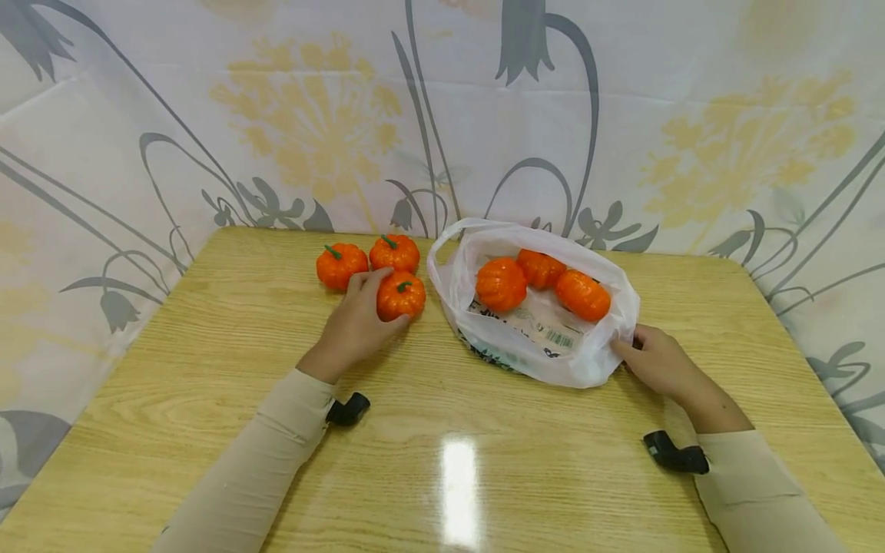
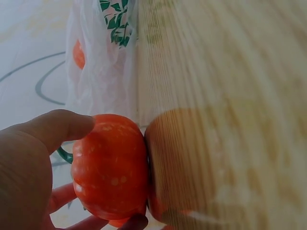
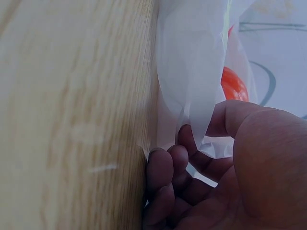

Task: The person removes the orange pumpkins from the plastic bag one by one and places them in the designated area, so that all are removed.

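My left hand (image 1: 358, 321) grips a small orange pumpkin (image 1: 402, 296) with a green stem, thumb on one side and fingers on the other. In the left wrist view this pumpkin (image 2: 111, 167) sits on the tabletop. Two more pumpkins stand just behind it, a left one (image 1: 342, 267) and a back one (image 1: 395, 253). A white plastic bag (image 1: 525, 359) lies with its mouth spread, holding three orange pumpkins (image 1: 501, 284). At its right edge my right hand (image 1: 660, 365) pinches the rim between thumb and fingers; the right wrist view shows the thin plastic (image 3: 192, 72) between them.
Everything stands on a light wooden table (image 1: 442, 468) with a glare spot near the front. A floral cloth (image 1: 456, 115) hangs behind the table's back edge. Each wrist wears a small black camera, the left one (image 1: 348, 410) and the right one (image 1: 674, 453).
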A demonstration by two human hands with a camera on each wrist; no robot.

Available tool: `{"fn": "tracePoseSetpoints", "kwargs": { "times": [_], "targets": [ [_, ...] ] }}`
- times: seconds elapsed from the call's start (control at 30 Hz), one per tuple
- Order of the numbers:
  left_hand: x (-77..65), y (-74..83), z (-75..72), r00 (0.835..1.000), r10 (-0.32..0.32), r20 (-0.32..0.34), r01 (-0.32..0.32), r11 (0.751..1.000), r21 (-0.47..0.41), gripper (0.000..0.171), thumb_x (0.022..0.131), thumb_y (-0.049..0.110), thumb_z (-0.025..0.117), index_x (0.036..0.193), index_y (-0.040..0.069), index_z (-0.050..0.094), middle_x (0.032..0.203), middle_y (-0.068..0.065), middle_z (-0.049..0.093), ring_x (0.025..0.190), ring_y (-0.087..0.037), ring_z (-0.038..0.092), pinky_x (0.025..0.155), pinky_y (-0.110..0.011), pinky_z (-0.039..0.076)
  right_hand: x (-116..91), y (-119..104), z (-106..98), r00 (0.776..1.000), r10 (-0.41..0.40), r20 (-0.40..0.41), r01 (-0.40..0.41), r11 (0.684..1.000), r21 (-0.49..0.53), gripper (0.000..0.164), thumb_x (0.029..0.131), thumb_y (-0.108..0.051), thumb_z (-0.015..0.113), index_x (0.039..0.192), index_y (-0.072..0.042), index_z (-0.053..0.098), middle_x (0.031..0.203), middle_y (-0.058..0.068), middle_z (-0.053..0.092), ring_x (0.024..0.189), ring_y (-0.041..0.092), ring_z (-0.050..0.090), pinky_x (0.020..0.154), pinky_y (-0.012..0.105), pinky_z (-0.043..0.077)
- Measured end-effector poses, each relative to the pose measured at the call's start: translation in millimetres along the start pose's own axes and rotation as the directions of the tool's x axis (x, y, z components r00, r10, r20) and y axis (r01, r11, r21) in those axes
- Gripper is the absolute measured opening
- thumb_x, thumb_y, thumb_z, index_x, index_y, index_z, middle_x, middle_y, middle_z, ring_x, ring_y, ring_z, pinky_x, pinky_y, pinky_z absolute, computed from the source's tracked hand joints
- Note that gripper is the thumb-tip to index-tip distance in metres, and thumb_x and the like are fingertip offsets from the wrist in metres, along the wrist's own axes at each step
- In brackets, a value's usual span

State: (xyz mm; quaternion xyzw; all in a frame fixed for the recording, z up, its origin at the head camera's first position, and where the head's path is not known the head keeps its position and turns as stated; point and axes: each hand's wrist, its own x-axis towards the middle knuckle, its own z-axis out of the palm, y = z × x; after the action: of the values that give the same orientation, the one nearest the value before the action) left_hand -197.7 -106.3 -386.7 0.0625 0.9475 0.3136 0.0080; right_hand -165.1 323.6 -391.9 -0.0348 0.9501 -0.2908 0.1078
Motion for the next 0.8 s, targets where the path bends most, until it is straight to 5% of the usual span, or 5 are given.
{"fn": "tracePoseSetpoints", "kwargs": {
  "times": [0.37, 0.57, 0.8],
  "targets": [
    [-0.6, 7.5, -3.4, 0.993, -0.004, -0.115, 0.004, 1.000, 0.001, 0.068, 0.088, 0.040, 0.068, 0.148, 0.018, 0.044, 0.149, -0.014, 0.040, 0.128, -0.042, 0.049, 0.106, -0.059, 0.041, 0.3, 0.5, 0.4, 1.000, -0.005, -0.001, 0.005, 1.000, 0.000, 0.045, 0.104, -0.031, 0.048, 0.126, 0.006, 0.060, 0.112, 0.022, 0.063, 0.095, 0.029, 0.054, 0.080, 0.033, 0.045],
    [-5.2, 18.6, -1.4, 0.975, 0.096, -0.200, -0.099, 0.995, -0.006, 0.051, 0.091, 0.031, 0.069, 0.137, 0.013, 0.056, 0.140, -0.015, 0.049, 0.129, -0.036, 0.048, 0.107, -0.058, 0.039, 0.9, -1.0, 0.7, 1.000, -0.006, 0.006, 0.006, 1.000, 0.008, 0.045, 0.104, -0.031, 0.047, 0.127, 0.007, 0.059, 0.107, 0.019, 0.062, 0.093, 0.029, 0.053, 0.077, 0.033, 0.044],
    [-6.3, 29.3, 7.2, 0.965, 0.163, -0.205, -0.161, 0.987, 0.027, 0.047, 0.092, 0.030, 0.069, 0.133, 0.013, 0.060, 0.134, -0.012, 0.052, 0.125, -0.034, 0.053, 0.099, -0.058, 0.043, 0.7, 0.3, 1.2, 1.000, -0.005, 0.000, 0.005, 1.000, -0.014, 0.045, 0.104, -0.031, 0.048, 0.128, 0.007, 0.058, 0.112, 0.022, 0.063, 0.096, 0.031, 0.054, 0.082, 0.037, 0.046]
  ]
}}
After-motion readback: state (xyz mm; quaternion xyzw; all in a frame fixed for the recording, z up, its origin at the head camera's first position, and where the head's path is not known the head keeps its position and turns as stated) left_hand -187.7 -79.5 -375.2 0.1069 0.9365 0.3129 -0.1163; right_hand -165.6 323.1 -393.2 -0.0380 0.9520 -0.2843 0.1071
